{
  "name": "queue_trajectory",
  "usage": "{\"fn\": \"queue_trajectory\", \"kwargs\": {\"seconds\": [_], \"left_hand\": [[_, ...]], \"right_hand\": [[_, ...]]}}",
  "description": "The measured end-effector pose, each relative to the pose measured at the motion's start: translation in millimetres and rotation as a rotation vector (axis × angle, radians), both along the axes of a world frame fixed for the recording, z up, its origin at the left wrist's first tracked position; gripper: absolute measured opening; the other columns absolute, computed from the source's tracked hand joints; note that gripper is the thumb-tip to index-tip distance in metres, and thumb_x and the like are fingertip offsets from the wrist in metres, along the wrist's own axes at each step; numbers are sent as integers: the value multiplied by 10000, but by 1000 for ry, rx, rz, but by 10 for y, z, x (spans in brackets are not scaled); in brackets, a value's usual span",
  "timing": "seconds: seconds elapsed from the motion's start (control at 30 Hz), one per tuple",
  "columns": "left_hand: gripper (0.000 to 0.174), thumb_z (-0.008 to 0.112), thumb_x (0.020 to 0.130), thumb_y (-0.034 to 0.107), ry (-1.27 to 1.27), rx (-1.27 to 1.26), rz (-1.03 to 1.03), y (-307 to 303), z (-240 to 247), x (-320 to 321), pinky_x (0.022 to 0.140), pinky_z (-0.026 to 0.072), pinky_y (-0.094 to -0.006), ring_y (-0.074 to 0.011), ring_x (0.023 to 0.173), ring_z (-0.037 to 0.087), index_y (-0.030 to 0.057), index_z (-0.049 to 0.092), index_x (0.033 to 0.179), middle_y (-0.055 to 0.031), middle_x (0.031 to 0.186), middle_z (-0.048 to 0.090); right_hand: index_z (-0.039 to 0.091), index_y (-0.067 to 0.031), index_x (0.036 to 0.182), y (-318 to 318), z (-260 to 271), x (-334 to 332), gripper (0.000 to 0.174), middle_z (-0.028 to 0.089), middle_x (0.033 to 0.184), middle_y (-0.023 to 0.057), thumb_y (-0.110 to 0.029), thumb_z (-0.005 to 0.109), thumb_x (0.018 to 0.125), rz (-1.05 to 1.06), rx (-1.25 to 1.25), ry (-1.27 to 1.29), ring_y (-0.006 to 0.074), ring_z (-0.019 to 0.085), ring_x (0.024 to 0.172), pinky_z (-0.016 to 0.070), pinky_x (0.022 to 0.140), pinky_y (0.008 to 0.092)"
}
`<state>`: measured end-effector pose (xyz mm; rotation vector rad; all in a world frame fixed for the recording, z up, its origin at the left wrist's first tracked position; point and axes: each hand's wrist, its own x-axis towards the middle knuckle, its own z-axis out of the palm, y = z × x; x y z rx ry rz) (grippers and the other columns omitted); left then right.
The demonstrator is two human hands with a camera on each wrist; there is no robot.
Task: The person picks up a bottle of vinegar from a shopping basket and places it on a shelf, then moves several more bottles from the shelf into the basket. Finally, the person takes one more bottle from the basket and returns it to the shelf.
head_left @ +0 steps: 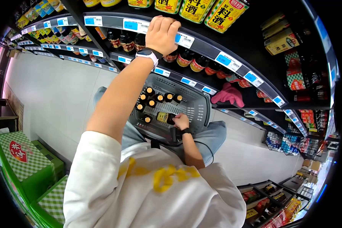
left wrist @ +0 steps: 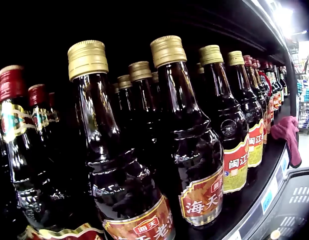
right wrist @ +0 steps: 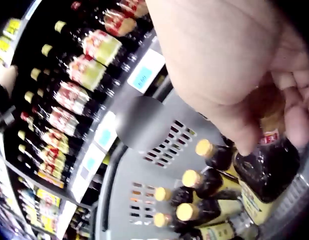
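My left hand [head_left: 163, 34] grips the front edge of a shelf [head_left: 201, 43], fingers curled over its price rail. Down in the grey shopping basket [head_left: 199, 102], my right hand [head_left: 181, 121] pinches the neck of a dark bottle with a yellow label [head_left: 163, 117]. That bottle is tilted, its neck toward my hand; the right wrist view shows thumb and fingers around the neck, partly hiding the cap. Several similar dark bottles with yellowish caps [head_left: 151, 103] stand upright beside it in the basket. No hand appears in the left wrist view, only shelved bottles [left wrist: 194, 145].
A pink cloth [head_left: 228, 95] hangs over the lower shelf beside the basket. Yellow cartons [head_left: 226, 15] stand on the shelf above my left hand. Green checkered display boxes [head_left: 24, 155] are at the left, and a low rack of goods [head_left: 269, 201] at the lower right.
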<state>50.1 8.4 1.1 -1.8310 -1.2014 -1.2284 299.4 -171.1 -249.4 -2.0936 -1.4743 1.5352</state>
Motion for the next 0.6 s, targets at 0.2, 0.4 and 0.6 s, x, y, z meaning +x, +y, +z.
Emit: {"fn": "queue_trajectory", "kwargs": {"seconds": [0.2, 0.4, 0.6], "left_hand": [[512, 662, 528, 35, -32, -40, -18, -31, 45, 24, 970, 385, -420, -282, 980, 501, 106, 537, 1020, -69, 983, 524], [544, 691, 533, 65, -44, -122, -21, -100, 88, 33, 1017, 355, -417, -292, 1042, 492, 98, 537, 1054, -81, 1016, 522], [587, 685, 527, 72, -68, -172, -51, -123, 100, 34, 1035, 343, -436, -304, 1074, 483, 91, 521, 1090, -101, 1058, 515]], "right_hand": [[582, 24, 887, -90, 1040, 158, 189, 623, 632, 91, -45, 680, 742, -105, 174, 157, 152, 580, 439, 427, 379, 285], [672, -44, 871, -56, 2262, 378, 150, 668, 738, 124, -57, 669, 722, 192, 621, 16, 239, 661, 677, 496, 640, 302], [651, -47, 829, -43, 3770, 422, 126, 624, 723, 129, -64, 686, 708, 430, 807, -201, 299, 619, 687, 479, 617, 341]]}}
